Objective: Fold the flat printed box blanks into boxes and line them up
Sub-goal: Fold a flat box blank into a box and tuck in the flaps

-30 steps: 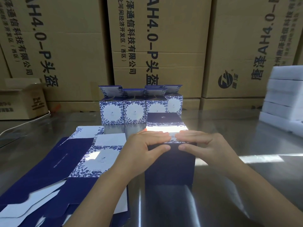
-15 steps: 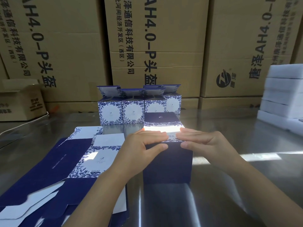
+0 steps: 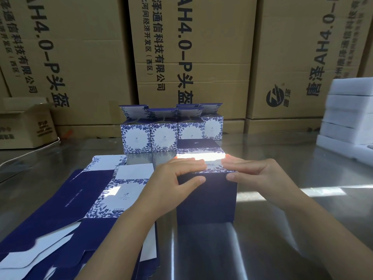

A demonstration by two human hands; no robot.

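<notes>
**Both hands flat on the top of a navy box**

A dark navy-blue cardboard box (image 3: 205, 199) stands upright on the shiny steel table (image 3: 302, 219), in the middle of the view and close to the person. The left hand (image 3: 175, 178) and the right hand (image 3: 254, 170) meet over its near top edge. The fingers (image 3: 191, 165) of the left hand lie nearly straight and close together on the white, blue-flowered top flap. The left thumb (image 3: 193, 181) rests against the dark front wall just below the edge. The right hand mirrors this, with its fingers (image 3: 238, 164) flat on the flap and its thumb (image 3: 236, 175) on the front wall. A small barcode (image 3: 213, 164) shows between the two sets of fingertips. Bright glare washes out the far part of the top.

Behind this box stands a row of four folded white boxes with blue floral borders (image 3: 171, 136), side by side, their top flaps standing open. The navy box sits just in front of the row's right end (whether it touches the row cannot be told).

To the left lies a spread pile of flat navy-and-white printed blanks (image 3: 80, 199), overlapping one another, reaching under the left forearm.

Large brown corrugated cartons with printed lettering (image 3: 201, 57) wall off the back. A smaller open brown carton (image 3: 26, 126) sits at far left, and a stack of white foam slabs (image 3: 351, 110) stands at far right.
</notes>
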